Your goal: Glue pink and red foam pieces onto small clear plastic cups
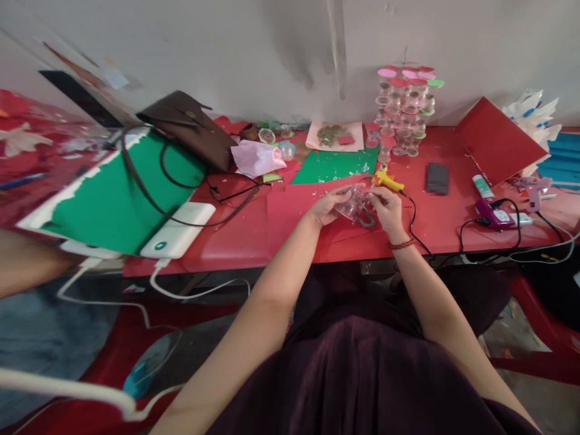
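My left hand [330, 206] is closed around small clear plastic cups [348, 208], low over the red tabletop. My right hand [386, 206], with a beaded bracelet at the wrist, pinches at the right edge of the cups; whatever is between its fingertips is too small to make out. A dark green loop [366, 219], like a scissors handle, shows just below the cups, between my hands. Just behind my right hand lies a yellow hot glue gun [388, 179], its black cord running toward the table's front edge.
Behind stands a tower of clear cups [403, 115] with coloured discs. Right of it lie a dark phone [437, 178], a glue stick [482, 186] and a pink glue gun [537, 192]. At left are a brown bag [190, 130], a white power bank [179, 229] and another person's arm [34, 266].
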Demonstrator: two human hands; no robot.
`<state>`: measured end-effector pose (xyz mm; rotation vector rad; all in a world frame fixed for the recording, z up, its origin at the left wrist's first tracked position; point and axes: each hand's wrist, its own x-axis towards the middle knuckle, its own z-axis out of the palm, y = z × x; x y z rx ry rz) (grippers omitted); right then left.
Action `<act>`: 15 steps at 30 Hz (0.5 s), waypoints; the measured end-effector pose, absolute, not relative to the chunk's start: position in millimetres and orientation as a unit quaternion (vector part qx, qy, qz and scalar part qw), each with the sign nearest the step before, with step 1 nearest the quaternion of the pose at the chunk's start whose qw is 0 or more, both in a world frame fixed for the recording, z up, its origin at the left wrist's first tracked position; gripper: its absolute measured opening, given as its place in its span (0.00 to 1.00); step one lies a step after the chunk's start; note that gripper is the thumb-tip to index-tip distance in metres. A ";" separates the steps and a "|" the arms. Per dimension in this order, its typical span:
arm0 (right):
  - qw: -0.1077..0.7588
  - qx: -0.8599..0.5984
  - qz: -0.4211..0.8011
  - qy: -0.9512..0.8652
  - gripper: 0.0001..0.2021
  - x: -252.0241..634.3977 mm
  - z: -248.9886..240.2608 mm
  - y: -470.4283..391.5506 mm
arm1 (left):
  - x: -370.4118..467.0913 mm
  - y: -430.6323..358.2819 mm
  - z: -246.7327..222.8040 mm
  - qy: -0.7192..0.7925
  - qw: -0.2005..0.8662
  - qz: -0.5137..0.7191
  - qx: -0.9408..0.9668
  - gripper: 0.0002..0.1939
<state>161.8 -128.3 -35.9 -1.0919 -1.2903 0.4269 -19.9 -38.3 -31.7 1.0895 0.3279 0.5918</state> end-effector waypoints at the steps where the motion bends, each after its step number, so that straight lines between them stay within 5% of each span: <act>1: 0.643 -0.477 0.192 -0.567 0.11 161.7 -35.0 -128.7 | -20.0 -37.8 -32.1 0.151 0.803 0.273 0.507 0.24; 9: 0.644 -0.471 0.228 -0.558 0.21 161.2 -32.5 -128.7 | -20.3 -38.9 -29.3 0.156 0.813 0.275 0.489 0.24; 15: 0.636 -0.472 0.222 -0.569 0.17 162.5 -37.1 -126.0 | -20.6 -34.6 -31.2 0.154 0.815 0.286 0.481 0.23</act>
